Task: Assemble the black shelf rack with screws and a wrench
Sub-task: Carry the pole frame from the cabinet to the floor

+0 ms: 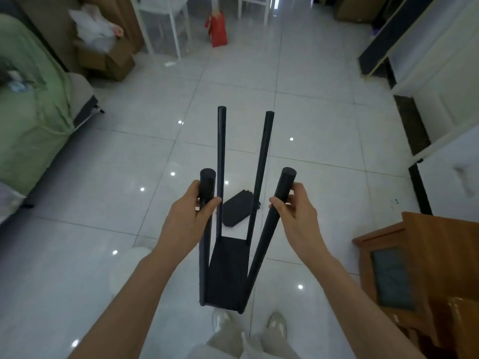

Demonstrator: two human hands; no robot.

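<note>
Partly hid, blk panels [238,209] behind rack [225,270]

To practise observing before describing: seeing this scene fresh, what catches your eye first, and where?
The black shelf rack stands out in the centre, four poles rising from one shelf, the left hand and right hand each gripping a near pole below its top. Beyond it, black panels lie on the glossy white floor, and a red bag stands far back.
</note>
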